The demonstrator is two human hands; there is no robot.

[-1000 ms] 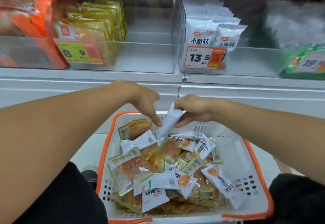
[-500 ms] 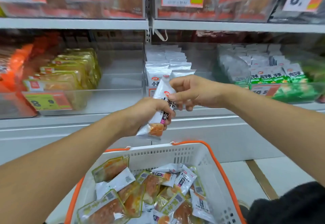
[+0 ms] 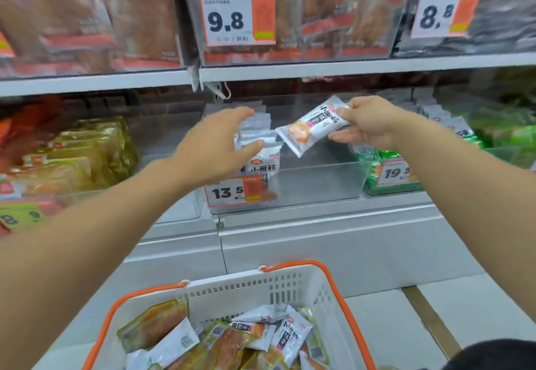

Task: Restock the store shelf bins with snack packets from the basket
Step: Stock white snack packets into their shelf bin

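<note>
White snack packet [image 3: 311, 128] pinched in right hand [image 3: 367, 121] above clear bin [image 3: 319, 184], not dropped yet. Left hand [image 3: 217, 140] open, empty, reaching at stocked packets [image 3: 258, 137]. Basket [image 3: 290, 285] looks still quite full; most restocking left.

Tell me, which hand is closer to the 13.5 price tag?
Left. The left hand hovers open just above the 13.5 price tag; the right hand, holding a white packet, is farther up and right.
</note>
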